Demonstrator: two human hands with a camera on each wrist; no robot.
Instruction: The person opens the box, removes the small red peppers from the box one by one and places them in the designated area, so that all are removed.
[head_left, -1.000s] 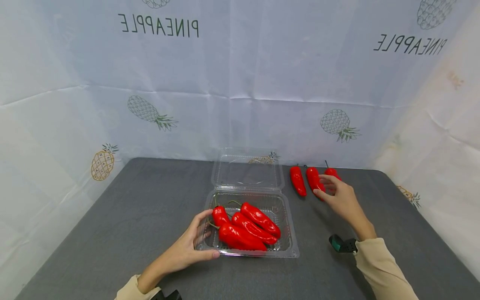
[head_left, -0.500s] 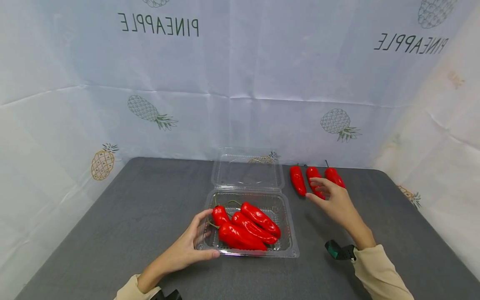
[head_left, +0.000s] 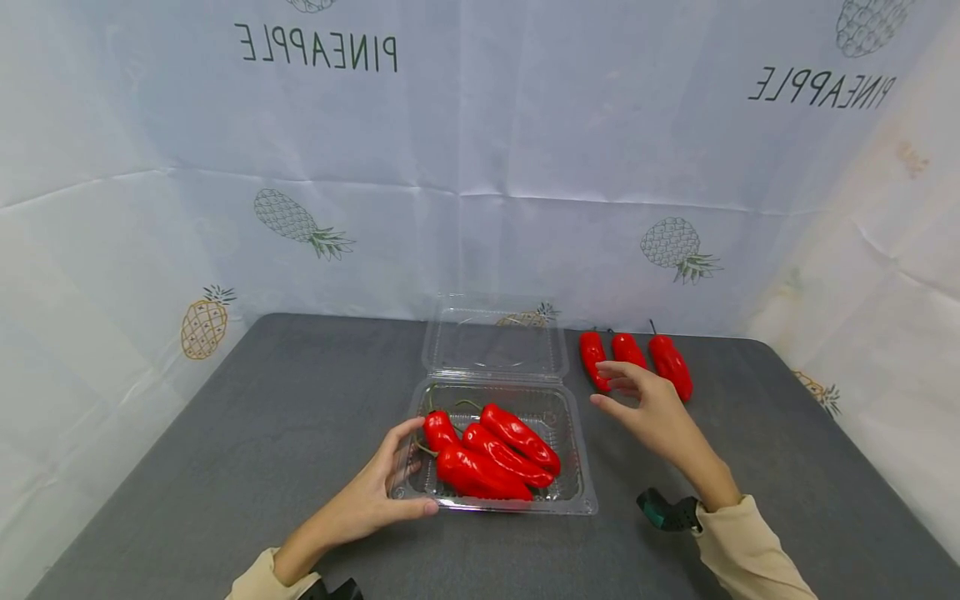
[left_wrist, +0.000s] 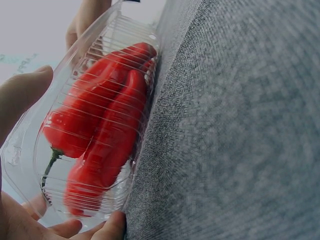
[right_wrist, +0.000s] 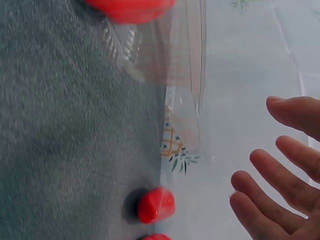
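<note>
My left hand (head_left: 367, 497) holds the near-left corner of a clear plastic clamshell container (head_left: 581, 471), thumb along the front rim and fingers against the left side. Several red peppers (head_left: 480, 477) with green stems lie inside it; the left wrist view shows the peppers (left_wrist: 112, 110) through the ribbed wall. Over the table at right, my right hand (head_left: 652, 414) is spread with nothing in it, thumb and fingers apart. Its fingertips overlap the lower end of the leftmost loose pepper (head_left: 591, 354) in the head view and partly hide the middle pepper (head_left: 627, 348).
A third loose pepper (head_left: 671, 367) lies right of the other two, near the back edge of the grey table (head_left: 337, 400). The container's clear lid (head_left: 495, 346) leans open toward the back. Behind hangs a white pineapple-print cloth (head_left: 487, 150).
My right hand has moved left and slightly nearer, from the middle and rightmost loose peppers toward the leftmost, uncovering the rightmost one. The left hand and container have stayed in place.
</note>
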